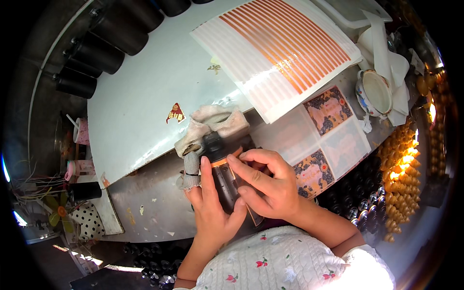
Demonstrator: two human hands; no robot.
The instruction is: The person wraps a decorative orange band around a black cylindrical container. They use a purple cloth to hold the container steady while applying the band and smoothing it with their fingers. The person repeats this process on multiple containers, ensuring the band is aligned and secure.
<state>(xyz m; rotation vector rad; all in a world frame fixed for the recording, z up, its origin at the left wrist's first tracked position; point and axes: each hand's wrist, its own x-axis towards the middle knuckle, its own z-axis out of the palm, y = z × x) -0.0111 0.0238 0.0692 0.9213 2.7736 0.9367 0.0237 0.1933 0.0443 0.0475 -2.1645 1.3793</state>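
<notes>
A dark, glossy bottle [224,188] with a black neck leans between my hands, its base toward me. Around its shoulder runs a thin copper-orange strip [219,163]. My left hand [212,220] grips the bottle from the left, its index fingertip at the strip; a grey fabric cover with a dark band wraps another finger. On the other side, my right hand [273,188] has thumb and fingers closed against the bottle, fingertips on the strip's right part. Just beyond the neck lies a crumpled beige cloth [229,122]. My hands partly hide the bottle's sides.
Copper-striped sheets [285,43] overlie patterned decal sheets [328,111] at the right. A ceramic cup [377,92] stands beside white paper. A red sticker [175,113] lies on the white board [130,106]. Black cylinders [99,52] line the far left; gold pieces [398,169] hang right.
</notes>
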